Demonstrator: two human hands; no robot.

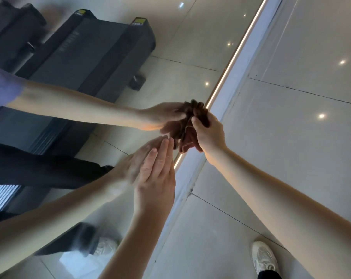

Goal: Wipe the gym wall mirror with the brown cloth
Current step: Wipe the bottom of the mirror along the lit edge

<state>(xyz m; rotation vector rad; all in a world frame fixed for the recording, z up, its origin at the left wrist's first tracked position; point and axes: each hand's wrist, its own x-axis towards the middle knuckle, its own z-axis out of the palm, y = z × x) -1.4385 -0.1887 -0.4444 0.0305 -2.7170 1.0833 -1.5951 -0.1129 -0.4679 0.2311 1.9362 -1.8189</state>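
Observation:
The wall mirror (114, 33) fills the left half of the head view and reflects my arms and hands. My right hand (209, 133) presses a bunched brown cloth (198, 112) against the glass near the mirror's lit bottom edge. My left hand (156, 170) lies flat on the glass just below and left of the cloth, fingers straight and together, holding nothing. Each hand meets its own reflection at the glass.
A glowing light strip (233, 59) and a pale frame run diagonally along the mirror's edge. Glossy floor tiles (291, 137) lie to the right, with my white shoe (264, 258) at the bottom. A dark treadmill (94, 51) shows in the reflection.

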